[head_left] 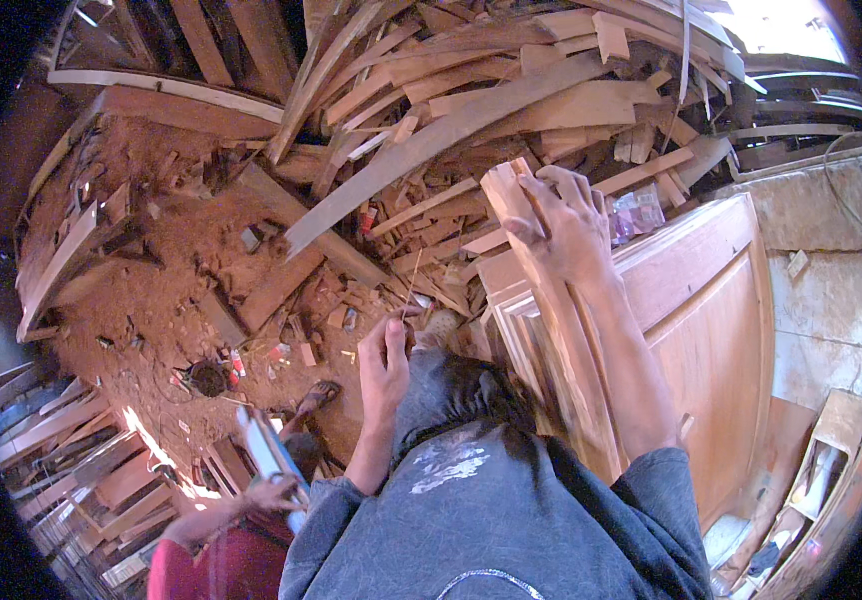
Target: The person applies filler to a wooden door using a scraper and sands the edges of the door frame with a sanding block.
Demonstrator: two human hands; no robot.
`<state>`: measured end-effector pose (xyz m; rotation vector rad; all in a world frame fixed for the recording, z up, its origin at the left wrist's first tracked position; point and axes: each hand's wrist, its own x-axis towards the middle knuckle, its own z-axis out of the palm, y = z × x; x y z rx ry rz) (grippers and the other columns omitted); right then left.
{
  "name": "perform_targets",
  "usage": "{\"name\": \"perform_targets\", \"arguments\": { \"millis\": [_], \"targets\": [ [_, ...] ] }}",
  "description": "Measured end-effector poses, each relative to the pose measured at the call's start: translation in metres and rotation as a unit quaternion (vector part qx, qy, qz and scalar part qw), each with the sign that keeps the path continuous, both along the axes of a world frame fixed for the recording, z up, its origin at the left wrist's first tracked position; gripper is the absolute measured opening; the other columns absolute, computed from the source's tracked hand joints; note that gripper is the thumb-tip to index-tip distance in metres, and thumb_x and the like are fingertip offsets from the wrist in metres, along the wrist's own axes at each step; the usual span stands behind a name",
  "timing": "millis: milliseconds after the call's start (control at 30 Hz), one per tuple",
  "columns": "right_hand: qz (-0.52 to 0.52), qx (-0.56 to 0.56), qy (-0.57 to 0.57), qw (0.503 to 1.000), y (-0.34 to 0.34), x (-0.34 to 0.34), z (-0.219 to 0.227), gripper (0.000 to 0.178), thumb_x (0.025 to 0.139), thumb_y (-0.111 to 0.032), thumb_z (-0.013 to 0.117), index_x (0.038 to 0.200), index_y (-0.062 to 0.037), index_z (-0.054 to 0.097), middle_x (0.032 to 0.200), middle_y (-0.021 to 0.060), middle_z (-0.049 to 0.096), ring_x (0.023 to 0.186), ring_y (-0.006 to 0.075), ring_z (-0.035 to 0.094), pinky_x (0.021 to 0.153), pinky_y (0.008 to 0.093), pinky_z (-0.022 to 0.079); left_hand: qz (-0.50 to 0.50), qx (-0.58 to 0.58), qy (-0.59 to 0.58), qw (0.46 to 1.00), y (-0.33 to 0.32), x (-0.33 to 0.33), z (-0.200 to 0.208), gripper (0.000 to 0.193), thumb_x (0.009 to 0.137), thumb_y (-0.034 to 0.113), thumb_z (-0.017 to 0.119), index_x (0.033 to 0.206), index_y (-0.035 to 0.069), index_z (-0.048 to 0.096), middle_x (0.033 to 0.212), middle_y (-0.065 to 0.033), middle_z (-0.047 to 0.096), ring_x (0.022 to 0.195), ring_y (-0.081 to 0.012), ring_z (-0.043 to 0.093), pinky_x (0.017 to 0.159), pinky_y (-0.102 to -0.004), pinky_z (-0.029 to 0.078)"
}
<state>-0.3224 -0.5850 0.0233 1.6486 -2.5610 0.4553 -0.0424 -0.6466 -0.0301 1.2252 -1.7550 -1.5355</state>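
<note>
Left of the panelled door (716, 360), we have the long board (556, 320), its axis running back toward us from our right hand (566, 225), fingers spread on the far end; our left hand (384, 365), farther off, pinches a thin stick (414, 280)

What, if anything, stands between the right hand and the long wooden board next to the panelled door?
Nothing visible: the right hand appears to rest directly on the upper part of the wooden board. The panelled door is to the right of the board, not in the way.
</note>
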Motion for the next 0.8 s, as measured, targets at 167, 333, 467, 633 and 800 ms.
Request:
{"name": "perform_targets", "arguments": {
  "millis": [167, 333, 467, 633, 800],
  "targets": [
    [0.015, 0.015, 0.023, 1.0, 0.008, -0.001, 0.007, 0.066, 0.083, -0.063, 0.062, 0.123, -0.0106, 0.064, 0.129, 0.0097, 0.053, 0.121, 0.0301, 0.049, 0.099, 0.0467, 0.04, 0.002, -0.016, 0.015, 1.0, -0.001, -0.006, 0.005, 0.038, 0.105, 0.028, 0.043, 0.111, 0.0, 0.068, 0.065, 0.0022, 0.048, 0.058, -0.007, 0.041, 0.052, -0.0259, 0.032],
    [0.035, 0.028, 0.05, 0.998, -0.016, -0.007, 0.011, 0.072, 0.085, -0.064, 0.059, 0.132, -0.0096, 0.059, 0.135, 0.011, 0.05, 0.126, 0.0303, 0.047, 0.101, 0.0471, 0.039, 0.012, 0.013, 0.02, 1.0, 0.0, -0.008, 0.005, 0.039, 0.105, 0.029, 0.043, 0.105, -0.001, 0.068, 0.064, 0.0017, 0.048, 0.058, -0.0083, 0.041, 0.053, -0.0274, 0.033],
    [0.04, 0.061, 0.036, 0.997, -0.013, -0.009, 0.006, 0.072, 0.085, -0.063, 0.06, 0.133, -0.009, 0.059, 0.137, 0.011, 0.049, 0.129, 0.0295, 0.045, 0.102, 0.0468, 0.039, 0.005, 0.016, 0.006, 1.0, -0.001, 0.0, -0.002, 0.041, 0.105, 0.03, 0.043, 0.094, -0.003, 0.065, 0.064, 0.0015, 0.047, 0.058, -0.0079, 0.041, 0.053, -0.0274, 0.032],
    [0.06, 0.052, 0.059, 0.995, -0.001, -0.006, 0.006, 0.068, 0.084, -0.059, 0.063, 0.131, -0.0085, 0.06, 0.133, 0.0096, 0.051, 0.126, 0.0291, 0.047, 0.1, 0.0464, 0.039, 0.028, -0.009, 0.006, 1.0, 0.001, 0.008, -0.003, 0.04, 0.105, 0.029, 0.043, 0.095, -0.002, 0.066, 0.064, 0.0028, 0.047, 0.059, -0.0069, 0.04, 0.052, -0.0263, 0.031],
    [0.054, 0.075, 0.094, 0.991, 0.001, -0.003, 0.014, 0.066, 0.085, -0.059, 0.062, 0.13, -0.0107, 0.061, 0.131, 0.0086, 0.052, 0.124, 0.029, 0.048, 0.098, 0.0469, 0.04, 0.048, 0.025, 0.015, 0.998, 0.001, 0.015, 0.005, 0.038, 0.106, 0.027, 0.042, 0.105, 0.0, 0.069, 0.064, 0.0037, 0.045, 0.058, -0.006, 0.039, 0.052, -0.0255, 0.031]
  ]
}}
